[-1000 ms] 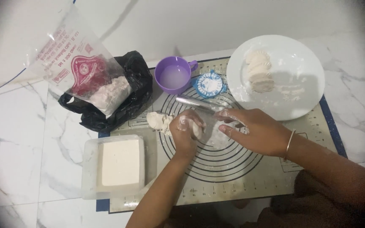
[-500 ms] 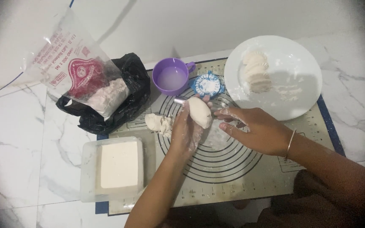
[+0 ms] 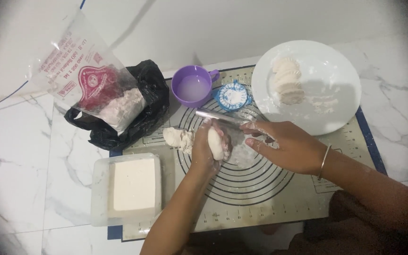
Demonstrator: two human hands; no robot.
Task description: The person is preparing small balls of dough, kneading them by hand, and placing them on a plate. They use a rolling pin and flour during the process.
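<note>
The left hand (image 3: 208, 146) cupped a dough piece (image 3: 216, 142) over the mat's (image 3: 260, 198) middle, fingers curled round it. The right hand (image 3: 284, 144) lay spread, flat. The dough looked soft, light, sticky; best cradled underneath.

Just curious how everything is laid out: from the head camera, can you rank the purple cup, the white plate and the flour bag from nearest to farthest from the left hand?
From the left hand, holding a dough piece:
1. Purple cup, just above it on the mat.
2. Flour bag, up and to the left, off the mat.
3. White plate, upper right.
</note>
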